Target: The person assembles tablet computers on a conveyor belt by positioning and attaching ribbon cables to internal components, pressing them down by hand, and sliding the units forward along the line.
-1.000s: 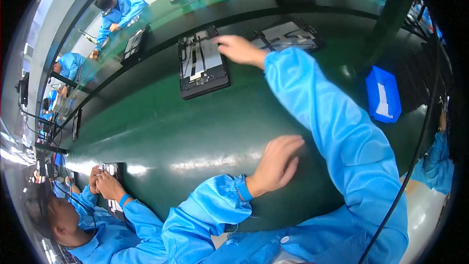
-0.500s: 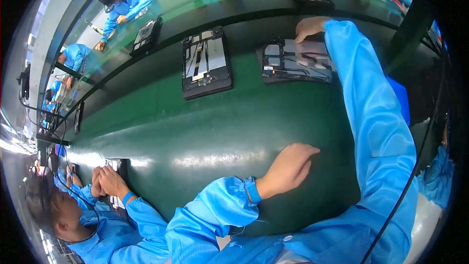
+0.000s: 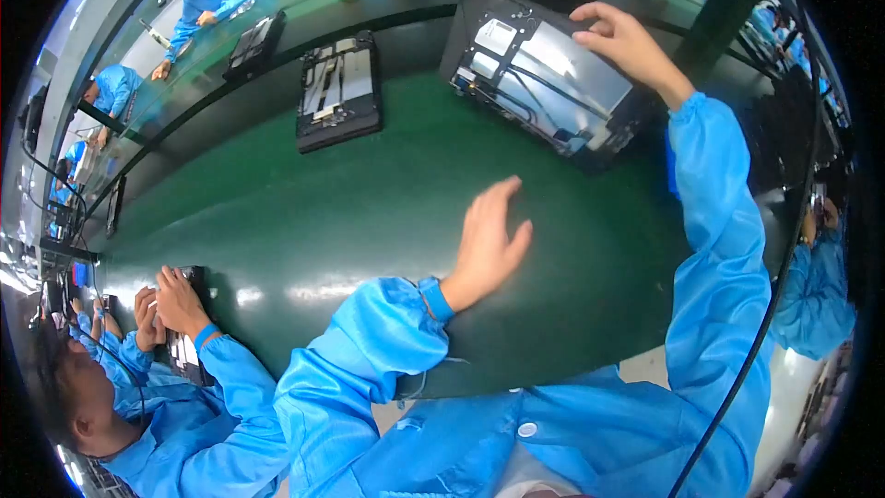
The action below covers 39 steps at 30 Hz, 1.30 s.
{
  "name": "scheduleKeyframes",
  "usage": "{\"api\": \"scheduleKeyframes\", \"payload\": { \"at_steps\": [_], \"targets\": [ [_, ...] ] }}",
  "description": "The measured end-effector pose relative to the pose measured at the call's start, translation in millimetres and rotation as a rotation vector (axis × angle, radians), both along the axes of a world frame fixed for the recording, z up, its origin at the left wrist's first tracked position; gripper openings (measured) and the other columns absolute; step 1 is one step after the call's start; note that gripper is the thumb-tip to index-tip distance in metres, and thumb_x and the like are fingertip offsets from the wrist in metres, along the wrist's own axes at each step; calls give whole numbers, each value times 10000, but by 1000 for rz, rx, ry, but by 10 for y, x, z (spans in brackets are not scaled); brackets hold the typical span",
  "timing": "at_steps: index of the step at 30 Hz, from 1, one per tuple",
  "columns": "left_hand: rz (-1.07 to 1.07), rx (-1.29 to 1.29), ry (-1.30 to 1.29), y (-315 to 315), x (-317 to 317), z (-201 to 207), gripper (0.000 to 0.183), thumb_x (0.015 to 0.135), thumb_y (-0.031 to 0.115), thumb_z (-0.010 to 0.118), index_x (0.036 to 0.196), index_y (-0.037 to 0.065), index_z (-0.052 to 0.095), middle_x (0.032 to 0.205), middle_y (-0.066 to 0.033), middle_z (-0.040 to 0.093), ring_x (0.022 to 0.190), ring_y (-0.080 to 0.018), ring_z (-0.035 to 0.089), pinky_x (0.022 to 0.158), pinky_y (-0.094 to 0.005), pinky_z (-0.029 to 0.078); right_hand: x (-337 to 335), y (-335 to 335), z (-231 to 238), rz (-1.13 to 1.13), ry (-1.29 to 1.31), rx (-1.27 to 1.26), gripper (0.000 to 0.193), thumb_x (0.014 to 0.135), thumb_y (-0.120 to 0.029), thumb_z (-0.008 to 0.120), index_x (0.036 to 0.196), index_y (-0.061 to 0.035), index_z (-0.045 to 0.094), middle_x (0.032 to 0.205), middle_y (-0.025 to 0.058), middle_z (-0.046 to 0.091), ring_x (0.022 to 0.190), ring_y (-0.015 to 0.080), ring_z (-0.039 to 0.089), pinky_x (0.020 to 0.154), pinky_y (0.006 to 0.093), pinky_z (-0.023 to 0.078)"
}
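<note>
An opened tablet [image 3: 544,60], with its silver battery, black cables and circuit boards bare, is tilted up from the green bench at the far right. My right hand [image 3: 618,41] grips its far right edge between thumb and fingers. A dark flat panel shows round the tablet's edges; I cannot tell whether it is part of it. Over the bench nearer to me, my left hand [image 3: 489,240] is held out open with the fingers stretched, touching nothing. A second opened tablet [image 3: 339,92] lies farther left, its inside facing up.
A co-worker [image 3: 138,387] sits close on my left, both hands on another device [image 3: 189,350]. More opened tablets stand on the raised far shelf [image 3: 406,0]. A black cable [image 3: 751,364] hangs down across my right side. Other people work beyond the shelf.
My right hand has lifted and tilted the tablet, which lay flat before. My left hand has moved up and left, toward the tablets, with its fingers more spread. The whole view has shifted.
</note>
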<state>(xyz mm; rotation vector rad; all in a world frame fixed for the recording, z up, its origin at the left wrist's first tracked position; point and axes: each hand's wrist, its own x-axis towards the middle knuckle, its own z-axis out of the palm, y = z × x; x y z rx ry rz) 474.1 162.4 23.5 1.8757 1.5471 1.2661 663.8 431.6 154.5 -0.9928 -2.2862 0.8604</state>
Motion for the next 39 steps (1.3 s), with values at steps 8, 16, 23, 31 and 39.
{"api": "scheduleKeyframes", "payload": {
  "at_steps": [8, 16, 23, 31, 39],
  "targets": [
    [-151, -65, -195, -13, 306, 243, 1293, 730, 300, 848, 1500, -66, -124, 1589, -300, 3, 1485, -383, 97, 1195, -408, 148, 386, -683, -577, -281, 316, -485, 408, 896, -288, 698, 1193, -19, 623, 1044, 87, 687, 920, 146, 638, 809, 281, 510],
    [-226, -102, 9, -574, 286, 204, 1360, 625, 282, 907, 1525, -12, -69, 1535, -375, -141, 1447, -517, -95, 1179, -544, 97, 500, -1937, -899, -80, 399, -675, 628, 997, -300, 535, 1464, 46, 298, 1401, 183, 462, 1271, 232, 459, 1053, 319, 367],
    [-261, -203, -15, -588, 363, 156, 1228, 681, 165, 869, 1544, 29, 6, 1549, -354, -119, 1436, -548, -76, 1170, -563, 114, 717, -2108, -1216, -111, -59, -127, 748, 964, -280, 534, 1503, 76, 156, 1524, 297, 248, 1399, 424, 265, 1152, 455, 170],
    [-69, -212, 149, -473, 461, 225, 949, 783, 263, 779, 1508, 12, 220, 1555, -349, 55, 1439, -539, 57, 1148, -582, 106, 728, -2049, -1251, -141, -3, -94, 731, 950, -272, 541, 1504, 52, 190, 1512, 264, 298, 1398, 417, 270, 1146, 462, 161],
    [-6, 51, 209, 268, 321, 202, 121, 790, 204, 738, 905, 184, 704, 1323, -100, 565, 1350, -389, 349, 1108, -528, 192, 479, -1902, -941, -70, -28, 360, 236, 809, -194, 661, 1029, -111, 652, 1275, 103, 552, 1308, 312, 408, 1074, 467, 238]
  ]
}}
